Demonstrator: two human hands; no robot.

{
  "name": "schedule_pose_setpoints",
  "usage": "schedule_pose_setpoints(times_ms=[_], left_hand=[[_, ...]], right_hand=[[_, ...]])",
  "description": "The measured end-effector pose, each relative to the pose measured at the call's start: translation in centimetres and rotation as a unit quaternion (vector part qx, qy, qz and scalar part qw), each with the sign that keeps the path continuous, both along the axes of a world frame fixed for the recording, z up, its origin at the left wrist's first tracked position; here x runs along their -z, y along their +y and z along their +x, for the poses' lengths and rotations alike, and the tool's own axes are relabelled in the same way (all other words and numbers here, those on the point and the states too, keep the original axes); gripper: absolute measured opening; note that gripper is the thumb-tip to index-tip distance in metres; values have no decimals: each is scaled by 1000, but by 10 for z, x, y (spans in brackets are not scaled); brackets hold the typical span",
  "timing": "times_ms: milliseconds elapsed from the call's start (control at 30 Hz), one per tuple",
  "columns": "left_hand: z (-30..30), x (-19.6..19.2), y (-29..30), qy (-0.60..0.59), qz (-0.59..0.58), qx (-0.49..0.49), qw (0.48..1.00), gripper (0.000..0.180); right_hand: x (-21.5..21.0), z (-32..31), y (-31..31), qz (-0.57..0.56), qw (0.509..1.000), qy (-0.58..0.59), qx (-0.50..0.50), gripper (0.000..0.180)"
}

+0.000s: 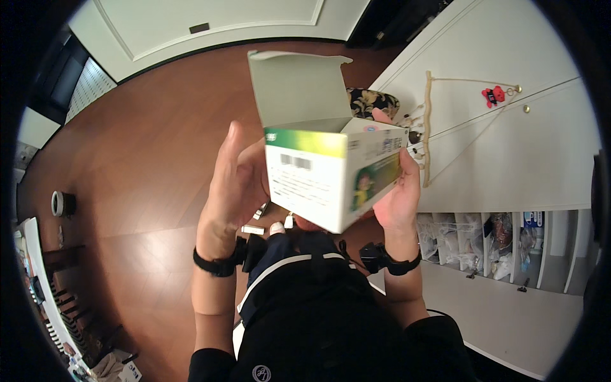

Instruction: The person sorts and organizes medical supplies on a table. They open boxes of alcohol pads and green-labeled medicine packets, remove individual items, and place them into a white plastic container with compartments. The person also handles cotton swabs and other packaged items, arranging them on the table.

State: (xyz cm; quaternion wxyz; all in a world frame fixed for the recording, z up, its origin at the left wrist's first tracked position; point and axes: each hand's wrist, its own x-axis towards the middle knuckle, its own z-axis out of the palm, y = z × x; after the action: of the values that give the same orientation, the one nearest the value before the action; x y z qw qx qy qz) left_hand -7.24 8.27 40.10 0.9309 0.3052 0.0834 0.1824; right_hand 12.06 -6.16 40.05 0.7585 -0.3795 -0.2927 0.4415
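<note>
A white and green cardboard box is held up in front of me, tilted, its top lid flap standing open at the far side. My right hand grips the box's right side; its thumb lies against the printed panel and a fingertip shows beyond the far edge. My left hand is at the left side, palm toward the box, thumb stretched up and away from the cardboard. The left fingers pass behind the box and are mostly hidden. From this angle I cannot see what is inside the box.
White cabinets stand at my right, with a hanging wooden stick and a red bear charm. Below is an open compartment of bagged items. Small white things lie on the brown floor. A dark round container stands left.
</note>
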Motion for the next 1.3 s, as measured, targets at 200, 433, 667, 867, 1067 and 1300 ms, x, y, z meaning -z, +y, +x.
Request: schedule_pose_setpoints(times_ms=[200, 433, 667, 867, 1067, 1300], left_hand=[[12, -33, -30, -33, 128, -24, 991, 92], [29, -44, -36, -66, 175, -6, 982, 91], [35, -44, -45, -67, 199, 8, 978, 89], [37, -48, -53, -61, 205, -12, 977, 87], [38, -52, -55, -76, 221, 6, 972, 90], [51, -62, -66, -122, 192, -29, 973, 91]], right_hand=[[1, 26, 6, 161, 965, 177, -111, 65], [-10, 35, 0, 166, 980, 101, -31, 66], [-11, 43, -5, 140, 988, 55, 21, 68], [-5, 46, -11, 131, 990, 54, 25, 70], [-5, 43, -16, 85, 994, 33, 53, 75], [-40, 37, -23, 121, 990, 74, 6, 72]])
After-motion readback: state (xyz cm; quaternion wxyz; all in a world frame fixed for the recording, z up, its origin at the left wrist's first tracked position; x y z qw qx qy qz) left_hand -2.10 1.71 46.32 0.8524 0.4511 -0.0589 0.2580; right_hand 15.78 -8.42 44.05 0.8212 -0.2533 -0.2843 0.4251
